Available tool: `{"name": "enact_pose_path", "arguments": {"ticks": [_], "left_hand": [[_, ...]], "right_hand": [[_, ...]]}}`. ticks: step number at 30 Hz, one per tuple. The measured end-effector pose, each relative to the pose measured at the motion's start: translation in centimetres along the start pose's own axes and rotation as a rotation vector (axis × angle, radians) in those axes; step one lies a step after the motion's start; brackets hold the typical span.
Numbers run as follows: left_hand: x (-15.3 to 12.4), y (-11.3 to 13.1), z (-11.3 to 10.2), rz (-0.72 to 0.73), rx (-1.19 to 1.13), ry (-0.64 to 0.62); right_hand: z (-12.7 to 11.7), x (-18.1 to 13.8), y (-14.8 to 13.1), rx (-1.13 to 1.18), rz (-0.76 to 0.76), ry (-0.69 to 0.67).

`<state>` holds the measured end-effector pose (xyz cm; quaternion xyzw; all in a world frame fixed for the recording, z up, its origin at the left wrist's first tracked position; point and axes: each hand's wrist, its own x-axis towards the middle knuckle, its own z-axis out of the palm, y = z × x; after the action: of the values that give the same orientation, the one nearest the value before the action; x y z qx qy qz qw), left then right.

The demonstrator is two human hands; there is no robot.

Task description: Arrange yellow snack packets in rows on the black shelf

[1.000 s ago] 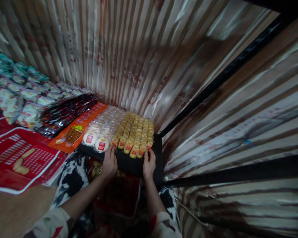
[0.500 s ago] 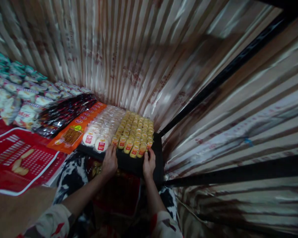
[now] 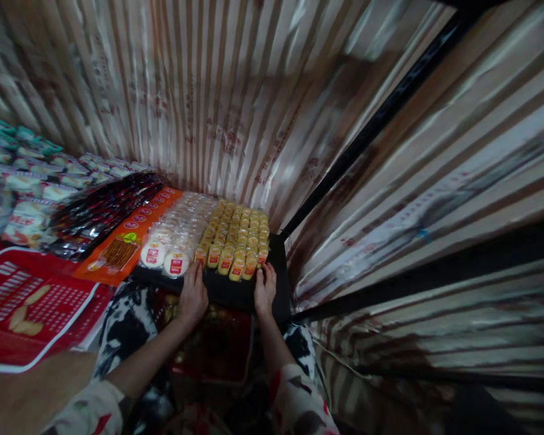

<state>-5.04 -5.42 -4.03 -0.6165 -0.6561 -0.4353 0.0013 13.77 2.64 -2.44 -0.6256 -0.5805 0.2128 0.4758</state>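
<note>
Small yellow wrapped cakes [image 3: 236, 238] with red-and-orange labels stand in tight rows on a black tabletop [image 3: 278, 272]. My left hand [image 3: 194, 296] is at their front left corner, its stretched fingertips touching the nearest pack there. At the front right corner my right hand [image 3: 265, 289] has its thumb and fingers slightly apart, fingertips against the end pack. Neither hand visibly lifts a pack. Just left of the yellow rows lie clear-wrapped round white cakes [image 3: 176, 264] with red labels. The undersides of my fingers are hidden.
An orange snack bag [image 3: 118, 254], dark glossy packets [image 3: 95, 211] and white-and-green bags [image 3: 31, 211] continue leftward. A red printed bag [image 3: 36, 302] lies at the left front. Striped plastic sheeting [image 3: 236, 90] hangs behind, and a black frame bar [image 3: 367, 133] slants across the right.
The view has shifted slightly, so everything sits a little further left. My hands stay at the two front corners of the yellow cakes; the right fingers look slightly more spread.
</note>
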Motion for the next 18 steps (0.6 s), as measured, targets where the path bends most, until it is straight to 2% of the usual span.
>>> {"name": "enact_pose_path", "arguments": {"ticks": [5, 8, 10, 13, 16, 18], "left_hand": [[-1.4, 1.6, -0.9, 0.056, -0.020, -0.067], [-2.5, 2.2, -1.1, 0.099, -0.053, -0.148], [-3.4, 2.3, -1.2, 0.113, -0.086, -0.227], [-4.8, 2.0, -1.1, 0.093, -0.165, -0.428], [-6.2, 1.3, -0.3, -0.116, -0.202, -0.689], [-7.1, 0.6, 0.5, -0.273, -0.178, -0.811]], "right_hand": [[-0.5, -0.2, -0.7, 0.097, -0.047, 0.080], [-1.3, -1.0, -1.8, 0.124, -0.119, 0.125], [-1.8, -2.3, -2.5, 0.143, -0.174, 0.103], [-2.4, -5.5, -2.9, 0.183, -0.233, -0.046], [-2.3, -9.0, -1.9, 0.129, -0.272, -0.301], [-1.7, -10.9, -0.4, 0.009, -0.241, -0.509]]}}
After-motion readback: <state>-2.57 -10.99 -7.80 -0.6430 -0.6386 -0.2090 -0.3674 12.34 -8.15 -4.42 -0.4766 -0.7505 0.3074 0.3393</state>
